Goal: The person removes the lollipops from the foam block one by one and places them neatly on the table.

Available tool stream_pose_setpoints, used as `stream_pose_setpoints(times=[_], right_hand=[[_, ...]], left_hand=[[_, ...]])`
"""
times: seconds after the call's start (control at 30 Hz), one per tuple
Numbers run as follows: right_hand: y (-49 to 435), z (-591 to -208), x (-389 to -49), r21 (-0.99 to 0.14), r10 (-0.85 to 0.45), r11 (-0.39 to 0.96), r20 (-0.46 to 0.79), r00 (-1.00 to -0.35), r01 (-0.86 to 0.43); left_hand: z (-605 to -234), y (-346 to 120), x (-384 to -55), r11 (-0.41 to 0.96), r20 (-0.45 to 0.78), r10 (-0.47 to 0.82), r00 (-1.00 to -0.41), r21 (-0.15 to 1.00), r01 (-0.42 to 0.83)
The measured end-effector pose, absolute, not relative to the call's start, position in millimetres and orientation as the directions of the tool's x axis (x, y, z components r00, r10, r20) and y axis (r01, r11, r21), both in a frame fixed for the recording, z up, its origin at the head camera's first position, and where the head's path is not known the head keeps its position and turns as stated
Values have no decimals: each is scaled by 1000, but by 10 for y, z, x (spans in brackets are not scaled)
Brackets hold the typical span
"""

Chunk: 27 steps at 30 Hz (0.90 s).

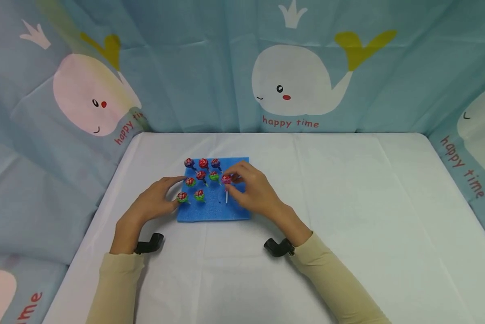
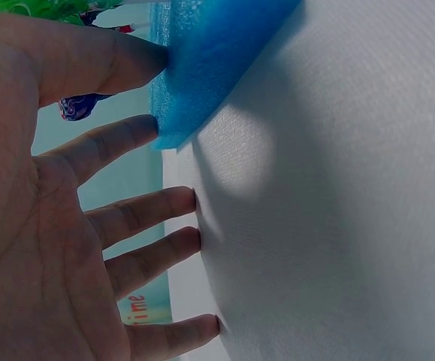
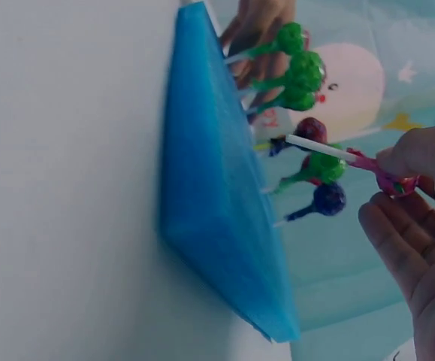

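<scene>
Blue foam block (image 1: 215, 211): laid on the white-covered worktop (image 1: 368, 202), eight wrapped lollipops (image 1: 199, 195) planted in it. Pink lollipop (image 1: 226, 180): pinched between the fingers (image 3: 390, 239) of the right hand (image 1: 255, 191), held above the block, stick (image 3: 318, 147) clear of it. Left hand (image 1: 155, 200): fingers spread, placed at the block's left edge.

Sleeves: the left sleeve (image 1: 114, 281), lower left of the head view, and the right sleeve (image 1: 333, 276), lower right, are long, plain beige fabric, each ending at the wrist. Wrist units: the left unit (image 1: 151, 243) and the right unit (image 1: 276, 248), lower centre, are black and elbow-shaped, with a rounded outer end. Hands: the left hand (image 1: 155, 201) and the right hand (image 1: 257, 191) are bare; palm creases show at left in the left wrist view.
</scene>
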State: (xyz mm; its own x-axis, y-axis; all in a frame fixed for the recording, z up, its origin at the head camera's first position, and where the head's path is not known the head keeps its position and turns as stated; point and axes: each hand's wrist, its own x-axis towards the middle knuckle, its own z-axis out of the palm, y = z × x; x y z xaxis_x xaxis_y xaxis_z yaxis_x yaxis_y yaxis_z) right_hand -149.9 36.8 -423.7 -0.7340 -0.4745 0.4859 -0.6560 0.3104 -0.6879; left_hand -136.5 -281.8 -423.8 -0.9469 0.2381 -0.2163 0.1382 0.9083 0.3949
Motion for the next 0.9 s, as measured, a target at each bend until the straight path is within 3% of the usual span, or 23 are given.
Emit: stream_pose_setpoints(times=[0.4,0.9], right_hand=[[660,-4255,-1679,-755,-422,311,435,-795,-578],[861,-4309,-1906,-710,-477,465,302,-825,-529]], left_hand=[[-4248,-2827,-1376,912,-225,216,-950,395,114],[-4233,-2824,-1382,903,-223,214,-951,417,105]])
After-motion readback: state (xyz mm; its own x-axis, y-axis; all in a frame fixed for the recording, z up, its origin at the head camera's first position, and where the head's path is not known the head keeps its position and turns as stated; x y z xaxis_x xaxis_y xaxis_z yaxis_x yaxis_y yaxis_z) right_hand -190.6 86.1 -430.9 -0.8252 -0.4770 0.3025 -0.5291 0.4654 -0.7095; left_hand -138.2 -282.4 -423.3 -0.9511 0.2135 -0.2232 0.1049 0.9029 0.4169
